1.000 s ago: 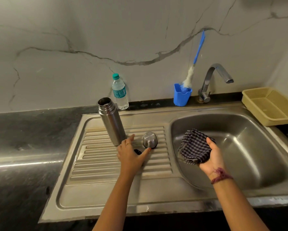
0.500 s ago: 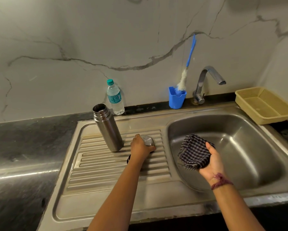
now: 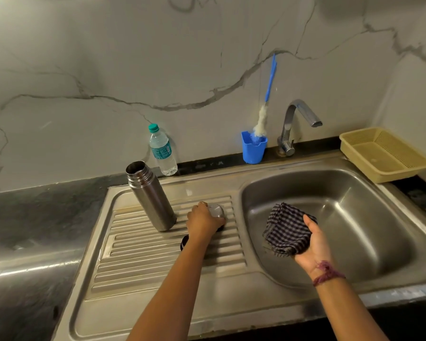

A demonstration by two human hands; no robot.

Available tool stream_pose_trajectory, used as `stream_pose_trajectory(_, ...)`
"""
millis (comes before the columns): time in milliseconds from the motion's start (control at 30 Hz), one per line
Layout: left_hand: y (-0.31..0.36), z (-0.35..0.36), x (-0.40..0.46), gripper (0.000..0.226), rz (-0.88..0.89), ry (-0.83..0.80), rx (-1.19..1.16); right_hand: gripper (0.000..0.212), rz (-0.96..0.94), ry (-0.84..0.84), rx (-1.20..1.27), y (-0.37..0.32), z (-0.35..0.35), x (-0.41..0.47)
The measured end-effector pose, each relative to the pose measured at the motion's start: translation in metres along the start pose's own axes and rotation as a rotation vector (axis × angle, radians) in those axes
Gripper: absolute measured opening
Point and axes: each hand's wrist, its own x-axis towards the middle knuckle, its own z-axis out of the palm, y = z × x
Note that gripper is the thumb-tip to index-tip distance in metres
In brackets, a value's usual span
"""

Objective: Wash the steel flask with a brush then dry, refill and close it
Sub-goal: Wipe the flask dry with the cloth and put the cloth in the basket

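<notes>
The open steel flask (image 3: 150, 196) stands upright on the ribbed drainboard (image 3: 157, 262). Just right of it my left hand (image 3: 203, 222) grips the steel cup lid (image 3: 217, 210), which sits on the ribs. A small black stopper (image 3: 184, 241) lies partly hidden under my left wrist. My right hand (image 3: 311, 244) holds a bunched checked cloth (image 3: 287, 230) over the sink basin (image 3: 354, 217). The blue-handled bottle brush (image 3: 267, 99) stands in a blue cup (image 3: 253, 151) by the wall.
A plastic water bottle (image 3: 162, 151) with a green cap stands behind the flask. The tap (image 3: 296, 124) curves over the basin's back edge. A yellow plastic basket (image 3: 384, 156) sits at the right. Dark countertop (image 3: 34, 230) lies to the left.
My left hand reached forward from open above the stopper and closed over the steel cup lid. My right hand kept holding the cloth in place.
</notes>
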Motion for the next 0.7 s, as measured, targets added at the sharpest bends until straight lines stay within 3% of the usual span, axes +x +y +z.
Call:
stream_pose_trajectory(167,0.026,0.002,-0.01,0.076,0.129,0.041,-0.147,0.036,-0.021,0.0,-0.006,-0.02,-0.009,0.001)
stream_pose_trajectory(333,0.071,0.012,-0.022,0.074,0.262,-0.077,-0.321,0.034,-0.046,-0.004,0.018,-0.054,-0.017,-0.002)
stream_pose_trajectory(533,0.121,0.036,-0.036,0.081,0.186,-0.326,-0.598,0.037,-0.063,-0.033,0.003,-0.098,-0.029,-0.007)
stream_pose_trajectory(633,0.139,0.05,-0.042,0.094,0.168,-0.287,-0.535,0.038,-0.073,-0.064,-0.005,-0.118,-0.036,-0.008)
stream_pose_trajectory(700,0.151,0.058,-0.049,0.089,0.144,-0.281,-0.59,0.041,-0.066,-0.063,-0.025,-0.13,-0.042,-0.008)
